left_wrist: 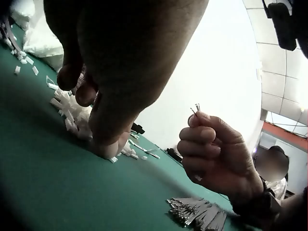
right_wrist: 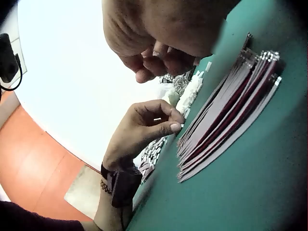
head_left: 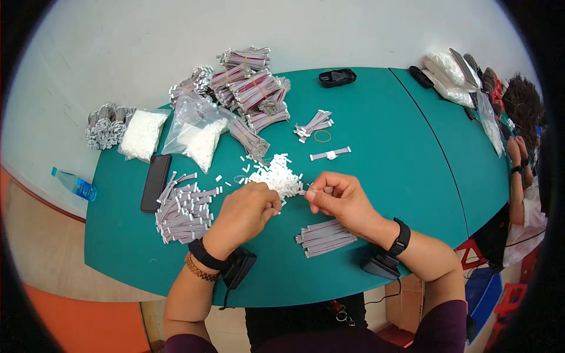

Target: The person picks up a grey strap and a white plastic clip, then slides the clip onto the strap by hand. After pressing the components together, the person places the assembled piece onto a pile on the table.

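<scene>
Nearest your edge of the counter [head_left: 382, 176], a flat stack of grey cables [head_left: 325, 237] lies by your right wrist. Just beyond it, your right hand [head_left: 341, 200] pinches one thin cable end [left_wrist: 196, 108], its bare pins pointing up. Your left hand [head_left: 244, 212] pinches a small white piece [right_wrist: 157, 119]. You seem to be mating the two, so line them up squarely before pressing. Past your hands sits the loose white pile [head_left: 276, 175].

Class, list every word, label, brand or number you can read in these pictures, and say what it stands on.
None can be read.
Clear plastic water bottle, blue label: too small to read.
Flat black phone: dark, no text.
No print on the thin grey wire strip in the right hand or the small white piece in the left hand.
</scene>
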Available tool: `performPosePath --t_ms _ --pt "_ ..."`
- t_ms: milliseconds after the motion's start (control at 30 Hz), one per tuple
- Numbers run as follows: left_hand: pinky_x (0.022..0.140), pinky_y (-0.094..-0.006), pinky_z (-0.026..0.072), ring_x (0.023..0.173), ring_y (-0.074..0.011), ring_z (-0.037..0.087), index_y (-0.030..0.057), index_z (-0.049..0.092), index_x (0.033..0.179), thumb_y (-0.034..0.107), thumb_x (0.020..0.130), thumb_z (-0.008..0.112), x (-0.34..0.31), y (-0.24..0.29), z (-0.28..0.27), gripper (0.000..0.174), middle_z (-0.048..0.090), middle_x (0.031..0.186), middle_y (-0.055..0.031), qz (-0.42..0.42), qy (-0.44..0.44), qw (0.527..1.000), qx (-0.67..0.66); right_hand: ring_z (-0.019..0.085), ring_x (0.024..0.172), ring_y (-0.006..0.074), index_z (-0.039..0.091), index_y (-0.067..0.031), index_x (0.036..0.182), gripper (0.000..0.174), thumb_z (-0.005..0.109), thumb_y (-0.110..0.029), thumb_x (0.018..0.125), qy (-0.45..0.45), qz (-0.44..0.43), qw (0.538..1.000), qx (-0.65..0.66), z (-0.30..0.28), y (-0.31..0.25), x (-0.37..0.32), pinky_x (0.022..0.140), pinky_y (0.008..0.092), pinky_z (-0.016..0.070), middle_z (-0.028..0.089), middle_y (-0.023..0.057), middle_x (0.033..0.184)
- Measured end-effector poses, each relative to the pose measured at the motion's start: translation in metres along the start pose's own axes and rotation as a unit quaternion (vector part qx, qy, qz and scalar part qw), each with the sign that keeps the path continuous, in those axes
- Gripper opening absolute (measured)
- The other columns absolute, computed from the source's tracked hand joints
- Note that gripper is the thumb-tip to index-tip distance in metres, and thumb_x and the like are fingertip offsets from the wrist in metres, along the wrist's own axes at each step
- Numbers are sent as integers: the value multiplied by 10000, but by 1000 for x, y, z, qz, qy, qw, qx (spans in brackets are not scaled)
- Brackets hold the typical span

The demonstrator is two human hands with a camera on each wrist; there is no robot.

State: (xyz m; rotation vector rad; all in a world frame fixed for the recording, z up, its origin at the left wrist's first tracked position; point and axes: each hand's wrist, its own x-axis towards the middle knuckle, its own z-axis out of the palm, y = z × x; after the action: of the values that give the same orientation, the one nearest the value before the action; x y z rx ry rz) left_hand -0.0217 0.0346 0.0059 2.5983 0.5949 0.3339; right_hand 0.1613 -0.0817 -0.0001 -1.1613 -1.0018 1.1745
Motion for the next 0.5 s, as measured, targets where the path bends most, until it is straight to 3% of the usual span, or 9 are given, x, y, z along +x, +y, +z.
performPosePath --t_ms 67,167,267,367,500 --pt "639 -336 446 697 -247 568 62 622 810 48 704 665 -1 -2 2 115 586 732 -84 35 21 999 18 401 514 -9 578 -55 797 111 594 -135 871 1 0 1000 -5 0 -1 0 446 173 274 579 -27 642" --pt "619 -291 454 702 -173 591 37 609 839 43 755 654 3 7 -3 95 607 751 -56 -5 6 995 -101 423 532 -2 583 -54 805 110 598 -141 871 0 2 1000 -2 -1 -1 0 459 169 302 584 -28 653" --pt "641 -235 470 745 -104 599 6 598 867 38 812 629 5 11 -3 71 627 805 -35 -103 -31 914 -390 465 572 14 594 -49 830 108 596 -146 876 -6 -13 1000 13 1 -4 -1 496 168 356 595 -22 683" --pt "692 -218 486 784 -88 600 -20 583 897 31 837 612 4 16 1 84 633 852 -46 -84 -38 852 -516 506 618 32 606 -42 863 111 592 -151 882 -19 -41 999 27 4 -4 -3 545 174 406 611 -6 729" --pt "700 -212 488 774 -95 603 -19 585 904 23 823 627 3 22 2 101 631 835 -51 -85 -24 841 -533 527 643 45 613 -31 890 126 594 -155 882 -34 -47 998 35 0 -1 -4 584 184 436 627 13 778"
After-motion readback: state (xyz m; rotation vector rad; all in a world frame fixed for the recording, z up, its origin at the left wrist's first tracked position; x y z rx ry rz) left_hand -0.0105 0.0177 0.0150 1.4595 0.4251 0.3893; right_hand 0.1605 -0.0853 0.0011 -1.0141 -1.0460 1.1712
